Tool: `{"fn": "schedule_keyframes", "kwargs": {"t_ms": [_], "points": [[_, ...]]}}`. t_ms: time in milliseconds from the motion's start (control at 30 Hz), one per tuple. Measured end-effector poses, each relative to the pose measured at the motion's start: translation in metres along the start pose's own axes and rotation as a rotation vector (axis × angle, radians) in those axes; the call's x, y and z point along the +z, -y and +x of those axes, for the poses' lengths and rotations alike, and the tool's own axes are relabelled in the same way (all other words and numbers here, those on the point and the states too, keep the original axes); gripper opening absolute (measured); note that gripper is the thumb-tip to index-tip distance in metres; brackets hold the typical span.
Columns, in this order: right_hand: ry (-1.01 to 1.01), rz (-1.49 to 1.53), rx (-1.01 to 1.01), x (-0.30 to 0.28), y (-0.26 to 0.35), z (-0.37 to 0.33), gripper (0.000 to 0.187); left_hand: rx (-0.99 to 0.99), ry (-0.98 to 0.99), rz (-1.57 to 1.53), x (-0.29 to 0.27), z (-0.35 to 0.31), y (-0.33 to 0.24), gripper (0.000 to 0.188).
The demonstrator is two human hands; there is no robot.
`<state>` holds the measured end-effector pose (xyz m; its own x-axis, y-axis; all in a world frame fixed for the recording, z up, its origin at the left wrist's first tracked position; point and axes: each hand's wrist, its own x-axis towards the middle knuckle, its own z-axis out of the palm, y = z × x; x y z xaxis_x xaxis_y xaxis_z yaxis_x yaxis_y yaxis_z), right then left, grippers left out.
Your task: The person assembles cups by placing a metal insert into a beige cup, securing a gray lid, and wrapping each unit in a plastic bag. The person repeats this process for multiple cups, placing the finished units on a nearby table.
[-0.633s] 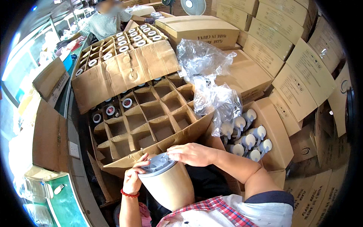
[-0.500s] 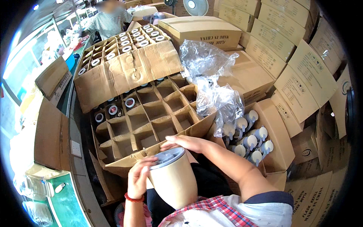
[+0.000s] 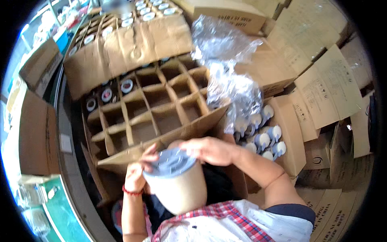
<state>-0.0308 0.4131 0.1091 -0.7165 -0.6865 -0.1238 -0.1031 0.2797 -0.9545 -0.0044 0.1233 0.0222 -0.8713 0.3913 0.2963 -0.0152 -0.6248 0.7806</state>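
One tapering cream container (image 3: 180, 194) is leaning against the shirt (image 3: 193, 228) at lower centre; the left hand (image 3: 137, 170) is clasping its grey lid (image 3: 171, 163), the right hand (image 3: 211, 151) resting over the rim, grip unclear. Its smooth wall could be slipping if the clasp is loosening. Above, glossy clear plastic (image 3: 238, 92) is crumpling; corrugated dividers (image 3: 176, 101) are forming squarish cells.

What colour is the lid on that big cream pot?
The lid is greyish blue. It shows best in the head view.
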Motion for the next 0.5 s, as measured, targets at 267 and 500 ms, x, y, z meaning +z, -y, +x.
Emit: {"fn": "schedule_keyframes", "kwargs": {"t_ms": [267,500], "points": [[0.531,1.272,0.18,0.033,-0.076,0.094,0.074,-0.01,0.035,1.348,0.141,0.054,-0.062,0.017],[-0.001,0.086,-0.06,-0.004,-0.008,-0.012,0.068,-0.002,-0.039,0.016,-0.006,-0.006,0.0,0.036]]}}
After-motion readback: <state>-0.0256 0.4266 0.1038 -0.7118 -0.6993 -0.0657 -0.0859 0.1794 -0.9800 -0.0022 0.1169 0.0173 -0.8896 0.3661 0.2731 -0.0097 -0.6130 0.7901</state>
